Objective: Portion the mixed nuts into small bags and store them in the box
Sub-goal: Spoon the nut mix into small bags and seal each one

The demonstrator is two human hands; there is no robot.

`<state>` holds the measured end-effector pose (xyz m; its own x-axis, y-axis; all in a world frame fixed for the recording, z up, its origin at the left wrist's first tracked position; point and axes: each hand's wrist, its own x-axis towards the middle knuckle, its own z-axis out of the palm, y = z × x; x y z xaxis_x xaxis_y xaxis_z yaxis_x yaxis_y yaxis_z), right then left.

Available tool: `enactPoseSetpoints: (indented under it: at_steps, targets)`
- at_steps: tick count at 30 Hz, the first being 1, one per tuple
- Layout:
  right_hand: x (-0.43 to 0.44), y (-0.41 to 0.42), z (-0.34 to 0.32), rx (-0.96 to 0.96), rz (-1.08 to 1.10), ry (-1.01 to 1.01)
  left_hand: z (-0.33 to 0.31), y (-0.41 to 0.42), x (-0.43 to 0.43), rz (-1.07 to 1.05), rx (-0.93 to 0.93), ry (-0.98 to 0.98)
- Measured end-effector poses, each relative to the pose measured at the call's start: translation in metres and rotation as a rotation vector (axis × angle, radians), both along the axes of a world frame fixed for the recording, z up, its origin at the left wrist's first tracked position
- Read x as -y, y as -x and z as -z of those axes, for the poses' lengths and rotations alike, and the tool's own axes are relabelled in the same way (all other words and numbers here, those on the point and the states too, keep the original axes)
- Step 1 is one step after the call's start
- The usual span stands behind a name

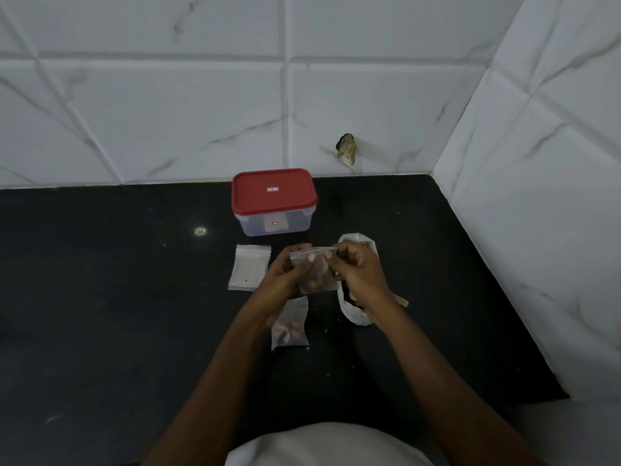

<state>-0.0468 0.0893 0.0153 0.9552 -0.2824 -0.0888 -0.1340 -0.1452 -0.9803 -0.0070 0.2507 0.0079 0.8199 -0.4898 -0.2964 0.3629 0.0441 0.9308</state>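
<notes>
Just in front of the box (274,203), the left hand (285,277) and right hand (356,270) held a small bag (317,277), fingers (311,260) pinching its top edge.

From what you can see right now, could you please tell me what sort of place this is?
Probably a home kitchen: a black countertop meets white marble-look wall tiles, and a red-lidded food box stands behind the small bag of nuts that the left hand and right hand hold.
</notes>
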Motion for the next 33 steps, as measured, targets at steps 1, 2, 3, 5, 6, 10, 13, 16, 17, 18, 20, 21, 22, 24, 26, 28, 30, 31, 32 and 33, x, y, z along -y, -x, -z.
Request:
enactPoseSetpoints:
  at_steps: [1, 2, 3, 5, 6, 10, 13, 16, 17, 18, 20, 21, 22, 24, 26, 28, 30, 31, 32, 33]
  targets:
    - [-0.001, 0.0, -0.003, -0.015, -0.016, -0.033, 0.0, 0.001, -0.002, -0.008, 0.014, -0.003]
    - [-0.002, 0.0, -0.007, -0.025, -0.037, -0.072, 0.001, 0.002, -0.003, -0.003, 0.024, -0.013]
    - [-0.004, 0.0, -0.009, -0.031, -0.053, -0.103, 0.001, 0.004, -0.004, 0.005, 0.03, -0.019]
    - [-0.007, -0.001, -0.013, -0.028, -0.046, -0.096, 0.002, 0.006, -0.004, 0.014, 0.037, -0.004]
    - [-0.007, -0.002, -0.013, -0.023, -0.023, -0.042, 0.003, 0.006, -0.004, 0.012, 0.031, 0.01]
    - [-0.003, 0.002, -0.014, 0.032, 0.045, 0.331, 0.004, 0.005, -0.009, -0.002, 0.066, -0.023]
    - [-0.003, 0.002, -0.008, 0.02, 0.067, 0.353, 0.002, 0.004, -0.01, -0.014, 0.127, -0.078]
    - [-0.01, 0.002, -0.004, -0.077, 0.02, 0.12, 0.003, 0.008, -0.007, -0.086, 0.139, -0.077]
    - [-0.013, 0.004, -0.003, -0.105, -0.011, 0.107, 0.004, 0.009, -0.007, -0.1, 0.138, -0.076]
    - [-0.014, 0.007, -0.002, -0.116, -0.029, 0.107, 0.005, 0.009, -0.007, -0.108, 0.138, -0.077]
    - [-0.014, 0.009, 0.0, -0.125, -0.015, 0.095, 0.007, 0.011, -0.008, -0.107, 0.142, -0.1]
    - [-0.013, 0.01, 0.001, -0.135, 0.0, 0.088, 0.007, 0.012, -0.008, -0.099, 0.142, -0.113]
    - [-0.013, 0.01, 0.001, -0.139, 0.01, 0.085, 0.008, 0.012, -0.009, -0.092, 0.136, -0.122]
    - [-0.012, 0.009, 0.001, -0.135, 0.023, 0.097, 0.01, 0.014, -0.009, -0.085, 0.118, -0.118]
    - [-0.013, 0.01, 0.001, -0.12, 0.031, 0.058, 0.009, 0.014, -0.009, -0.108, 0.098, -0.092]
    - [-0.014, 0.012, -0.001, -0.12, -0.004, -0.012, 0.009, 0.014, -0.009, -0.155, 0.086, -0.061]
    - [-0.014, 0.013, -0.001, -0.141, -0.053, -0.065, 0.008, 0.014, -0.008, -0.203, 0.065, -0.045]
    - [-0.013, 0.013, -0.001, -0.146, -0.067, -0.077, 0.009, 0.014, -0.007, -0.23, 0.041, -0.039]
    - [-0.012, 0.013, 0.0, -0.148, -0.069, -0.072, 0.01, 0.014, -0.007, -0.253, 0.009, -0.029]
    - [-0.012, 0.013, 0.0, -0.151, -0.066, -0.053, 0.012, 0.013, -0.006, -0.265, -0.024, -0.02]
